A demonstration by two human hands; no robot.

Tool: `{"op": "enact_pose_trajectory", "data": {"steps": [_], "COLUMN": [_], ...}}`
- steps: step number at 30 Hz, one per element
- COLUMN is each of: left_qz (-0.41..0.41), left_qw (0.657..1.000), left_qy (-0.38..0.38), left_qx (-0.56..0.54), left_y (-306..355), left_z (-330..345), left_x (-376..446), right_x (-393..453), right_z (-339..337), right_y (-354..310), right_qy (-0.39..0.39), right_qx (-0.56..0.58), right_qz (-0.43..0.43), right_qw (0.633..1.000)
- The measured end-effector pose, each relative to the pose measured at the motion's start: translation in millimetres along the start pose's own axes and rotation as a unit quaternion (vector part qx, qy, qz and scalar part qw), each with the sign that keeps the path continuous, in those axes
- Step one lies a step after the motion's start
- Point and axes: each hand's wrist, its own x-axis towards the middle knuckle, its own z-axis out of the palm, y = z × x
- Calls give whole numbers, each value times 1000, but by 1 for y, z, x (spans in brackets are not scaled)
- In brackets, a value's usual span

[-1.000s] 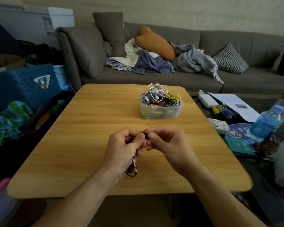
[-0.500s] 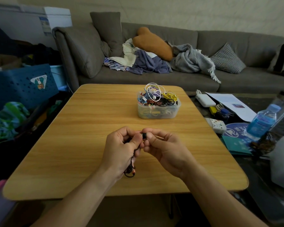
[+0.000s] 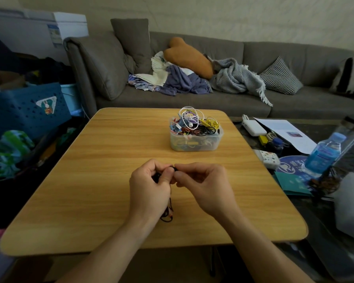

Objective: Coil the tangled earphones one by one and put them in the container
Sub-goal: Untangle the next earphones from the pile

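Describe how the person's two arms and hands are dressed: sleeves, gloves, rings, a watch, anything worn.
Both forearms are bare as far as the frame shows, with no sleeves in view. The left hand and the right hand wear no gloves, and no watch, bracelet or ring is visible on either wrist or on the fingers that show.

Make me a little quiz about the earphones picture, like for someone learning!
1. True or false: the clear plastic container on the wooden table holds coiled earphones.
2. Which hands grip the black earphone cable? A left only; B right only; C both.
3. Fill in: the blue water bottle stands to the table's ____.

Key: 1 true. 2 C, left hand and right hand. 3 right.
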Motion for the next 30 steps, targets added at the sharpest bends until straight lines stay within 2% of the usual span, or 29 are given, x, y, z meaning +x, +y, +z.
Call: {"op": "enact_pose_trajectory", "data": {"steps": [2,5,7,11,15,18,20,25,30], "left_qz": [-97,-291,-330,-307,-168,-82,-64,-171,-287], "left_qw": [991,923,901,909,966,989,994,975,927], "left_qy": [-46,-112,-138,-139,-131,-99,-78,-51,-79], "left_qx": [-74,-226,-247,-246,-149,-68,-40,-132,-229], "left_y": [7,16,16,18,14,7,3,0,5], "left_z": [-3,-12,-18,-22,-19,-13,-9,-2,-3], "left_x": [1,5,6,6,8,8,7,11,17], "right_x": [2,7,8,7,5,7,9,14,12], "right_z": [-3,-5,-6,-6,-7,-8,-6,-3,-10], "right_y": [1,3,4,3,4,10,13,15,13], "right_qy": [1,-11,-36,-46,-55,-50,-58,-61,-40], "right_qx": [8,-52,-101,-86,35,53,31,-74,-88], "right_qz": [-3,-57,-103,-79,-18,-7,-22,-56,-21], "right_qw": [1000,997,989,992,998,997,998,994,995]}}
